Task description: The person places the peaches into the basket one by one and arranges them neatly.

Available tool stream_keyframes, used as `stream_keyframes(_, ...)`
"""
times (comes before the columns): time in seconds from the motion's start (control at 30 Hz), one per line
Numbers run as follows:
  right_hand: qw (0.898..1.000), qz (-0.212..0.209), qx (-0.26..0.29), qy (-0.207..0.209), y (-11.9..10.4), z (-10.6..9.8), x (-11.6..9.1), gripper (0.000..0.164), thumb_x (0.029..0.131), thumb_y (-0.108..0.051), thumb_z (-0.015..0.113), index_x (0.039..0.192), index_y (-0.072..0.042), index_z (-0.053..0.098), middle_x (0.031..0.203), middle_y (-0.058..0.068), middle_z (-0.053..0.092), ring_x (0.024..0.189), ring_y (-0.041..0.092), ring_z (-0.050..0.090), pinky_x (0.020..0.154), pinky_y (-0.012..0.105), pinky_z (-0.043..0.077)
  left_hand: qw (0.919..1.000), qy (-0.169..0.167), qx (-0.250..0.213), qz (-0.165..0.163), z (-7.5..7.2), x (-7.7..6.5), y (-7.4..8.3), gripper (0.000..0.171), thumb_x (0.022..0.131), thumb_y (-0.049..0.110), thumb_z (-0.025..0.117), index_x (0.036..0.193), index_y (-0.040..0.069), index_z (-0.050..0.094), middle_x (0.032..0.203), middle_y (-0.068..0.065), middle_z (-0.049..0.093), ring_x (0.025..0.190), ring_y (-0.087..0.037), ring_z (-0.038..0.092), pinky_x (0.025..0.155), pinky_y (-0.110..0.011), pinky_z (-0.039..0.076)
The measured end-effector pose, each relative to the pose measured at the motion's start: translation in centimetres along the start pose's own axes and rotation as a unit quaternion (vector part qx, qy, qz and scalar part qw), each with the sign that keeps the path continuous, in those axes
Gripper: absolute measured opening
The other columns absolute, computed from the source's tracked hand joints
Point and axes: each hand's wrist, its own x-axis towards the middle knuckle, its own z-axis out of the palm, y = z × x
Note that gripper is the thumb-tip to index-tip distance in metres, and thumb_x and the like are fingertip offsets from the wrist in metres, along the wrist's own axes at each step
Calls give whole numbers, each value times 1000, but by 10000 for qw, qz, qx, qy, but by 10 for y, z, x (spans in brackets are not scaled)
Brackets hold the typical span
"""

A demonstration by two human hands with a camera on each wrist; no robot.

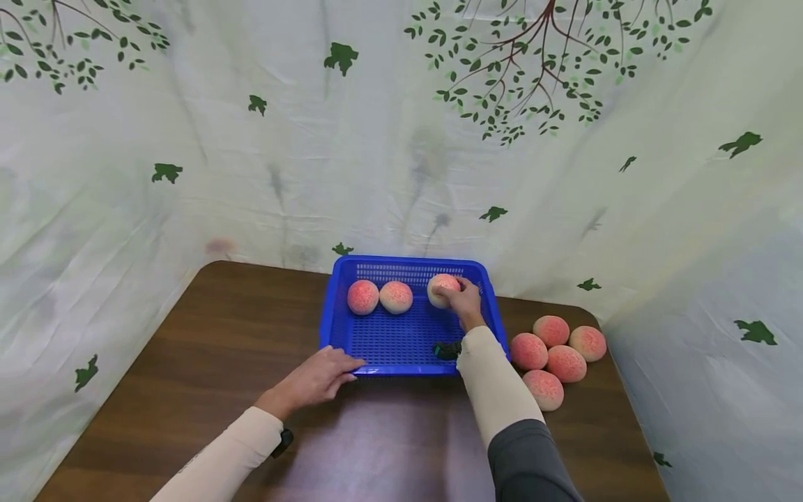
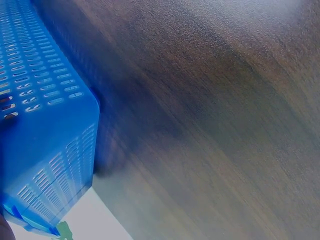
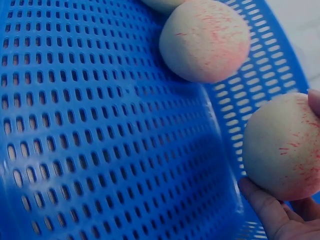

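1. Clock directions are from the basket's middle in the head view, with 12 at the far side. The brown table (image 1: 251, 321) spreads out at 9 o'clock.
2. The left hand (image 1: 316, 376), with a dark band (image 1: 284, 443) at its wrist, is at 8 o'clock, pinching the rim at the near left corner.
3. The blue basket (image 1: 376, 369) sits on the table, its floor and walls perforated.
4. Inside it, the left peach (image 1: 362, 298) lies near 10 o'clock.
5. Just beside that, toward 11, lies the middle peach (image 1: 396, 298).
6. Between 1 and 2 o'clock, the held peach (image 1: 439, 284) is within the basket's walls; whether it touches the floor, I cannot tell.
7. The right hand (image 1: 465, 304) grips it between thumb and fingers.
8. Outside the basket, between 3 and 4 o'clock, five peaches (image 1: 567, 364) cluster on the table.
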Motion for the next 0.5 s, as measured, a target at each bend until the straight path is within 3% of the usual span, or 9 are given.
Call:
stream_keyframes(0.13,9995,213,-202,101,4,9,4,70,77,-21,81,136,-3,49,134,20,51,114,33,55,89,44,49,10000,26,-1,35,1,1,-1,24,88,9,67,111,2,68,87,-3,68,76,-16,57,71,-31,41)
stream_keyframes(0.33,9983,538,-200,90,8,21,5,72,75,-22,83,137,-5,49,134,20,48,112,37,57,75,45,55,9997,169,53,157,1,-1,-1,24,87,9,68,110,3,69,87,-2,68,75,-16,57,71,-31,42)
stream_keyframes(0.5,9976,569,-250,311,9,30,3,73,75,-18,83,137,-2,48,134,23,48,113,39,55,69,43,56,9991,271,106,293,1,-2,-2,21,94,16,62,109,2,68,87,-1,68,75,-15,55,70,-30,40)
